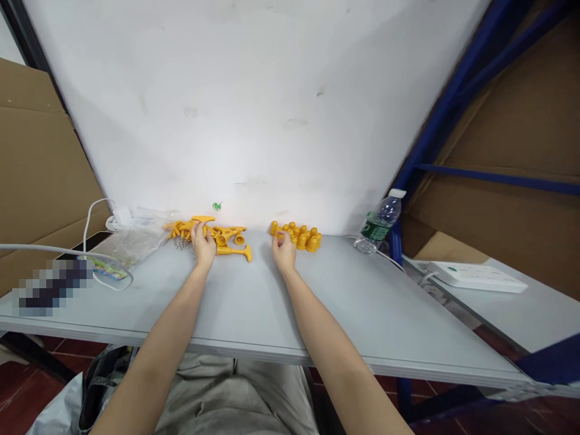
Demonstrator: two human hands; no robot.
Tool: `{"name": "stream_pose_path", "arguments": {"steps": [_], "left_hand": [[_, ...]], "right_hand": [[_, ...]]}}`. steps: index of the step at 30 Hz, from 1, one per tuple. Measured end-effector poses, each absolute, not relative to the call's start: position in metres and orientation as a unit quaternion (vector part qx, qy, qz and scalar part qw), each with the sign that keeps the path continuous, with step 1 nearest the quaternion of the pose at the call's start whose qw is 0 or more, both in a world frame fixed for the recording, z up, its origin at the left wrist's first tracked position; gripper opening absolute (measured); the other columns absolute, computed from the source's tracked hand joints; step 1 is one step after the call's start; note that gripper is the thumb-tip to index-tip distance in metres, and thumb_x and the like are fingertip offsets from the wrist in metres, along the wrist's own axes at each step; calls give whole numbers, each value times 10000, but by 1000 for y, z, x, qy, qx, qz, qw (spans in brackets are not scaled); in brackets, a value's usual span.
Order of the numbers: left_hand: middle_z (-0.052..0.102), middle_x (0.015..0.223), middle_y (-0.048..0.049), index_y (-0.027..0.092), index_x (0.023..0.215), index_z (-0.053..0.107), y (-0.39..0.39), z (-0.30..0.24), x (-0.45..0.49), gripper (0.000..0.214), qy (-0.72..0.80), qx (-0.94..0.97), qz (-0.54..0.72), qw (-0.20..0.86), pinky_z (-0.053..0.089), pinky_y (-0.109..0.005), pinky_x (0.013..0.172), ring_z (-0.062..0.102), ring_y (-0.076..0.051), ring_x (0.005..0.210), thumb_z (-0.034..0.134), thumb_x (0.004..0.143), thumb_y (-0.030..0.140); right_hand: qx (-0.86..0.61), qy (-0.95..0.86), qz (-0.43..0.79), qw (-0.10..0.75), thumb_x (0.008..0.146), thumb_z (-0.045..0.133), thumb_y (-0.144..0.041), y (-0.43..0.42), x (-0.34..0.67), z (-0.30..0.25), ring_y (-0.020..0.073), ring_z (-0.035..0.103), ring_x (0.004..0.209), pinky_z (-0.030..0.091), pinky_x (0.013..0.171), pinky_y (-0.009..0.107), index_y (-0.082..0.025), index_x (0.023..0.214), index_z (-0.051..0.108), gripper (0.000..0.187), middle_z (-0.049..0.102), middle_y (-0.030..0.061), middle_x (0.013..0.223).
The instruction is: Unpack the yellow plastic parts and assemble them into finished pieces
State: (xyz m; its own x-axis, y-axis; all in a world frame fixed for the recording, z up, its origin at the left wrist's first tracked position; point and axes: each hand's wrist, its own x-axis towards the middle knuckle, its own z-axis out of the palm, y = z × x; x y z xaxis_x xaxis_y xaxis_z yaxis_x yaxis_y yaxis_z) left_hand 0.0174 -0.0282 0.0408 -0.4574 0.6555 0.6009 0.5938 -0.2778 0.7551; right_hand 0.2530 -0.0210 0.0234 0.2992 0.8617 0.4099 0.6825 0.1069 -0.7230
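Note:
My left hand [205, 246] is closed around a yellow T-shaped handle [203, 219], whose crossbar shows above the fingers. Beside and behind that hand lies a pile of similar yellow handles [181, 228], some with small metal chains [180, 243]. One more yellow handle [235, 251] lies flat just right of the hand, near a yellow cup-shaped piece [239, 240] with its opening towards me. My right hand [284, 252] has its fingers pinched at the left end of a group of yellow tapered caps [312, 243]; the fingers partly hide the cap there.
A clear plastic bag [136, 241] lies at the left beside a white cable [86, 226] and a dark flat device [97, 240]. A water bottle [380, 222] leans at the right against a blue frame [410, 163]. Beyond it lies a white power strip [475, 277]. A white panel [272, 121] stands behind the table [254, 308].

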Motion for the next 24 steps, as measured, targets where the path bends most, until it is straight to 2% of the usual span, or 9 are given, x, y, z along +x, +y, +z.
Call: {"name": "stream_pose_path", "arguments": {"steps": [8,13,19,22,24], "left_hand": [[614,1208,-121,193,1170,638,1,52,-4,465,625,565,539,20,410,-399,1100,559,-244,1208,411,804,19],[630,1215,-142,158,1148,646,13,41,-23,434,672,589,447,47,420,-417,1078,566,-261,1211,436,786,45],[623,1213,-189,174,990,687,18,33,-26,297,720,574,386,55,357,-532,1101,535,-356,1244,578,717,137],[632,1170,-195,180,981,682,19,37,-25,290,730,565,381,56,352,-557,1083,528,-374,1231,600,703,162],[621,1168,-199,175,988,677,17,41,-25,302,741,560,367,54,357,-554,1067,520,-377,1226,595,699,146]], "right_hand": [[-611,-689,131,368,846,453,-198,-22,238,12,185,606,728,437,697,275,-196,1066,629,282,606,-14,671],[-616,-693,137,349,838,471,-167,-20,240,11,175,608,723,430,682,262,-207,1006,654,252,623,-14,666],[-618,-692,135,348,829,500,-164,-18,239,9,169,607,700,432,670,258,-211,960,674,223,637,-13,657],[-614,-696,135,347,866,501,-205,-20,238,11,170,613,730,439,684,262,-210,969,672,200,663,2,723],[-597,-710,117,355,897,497,-246,-23,235,14,176,620,788,452,722,272,-193,977,667,196,686,36,839]]}}
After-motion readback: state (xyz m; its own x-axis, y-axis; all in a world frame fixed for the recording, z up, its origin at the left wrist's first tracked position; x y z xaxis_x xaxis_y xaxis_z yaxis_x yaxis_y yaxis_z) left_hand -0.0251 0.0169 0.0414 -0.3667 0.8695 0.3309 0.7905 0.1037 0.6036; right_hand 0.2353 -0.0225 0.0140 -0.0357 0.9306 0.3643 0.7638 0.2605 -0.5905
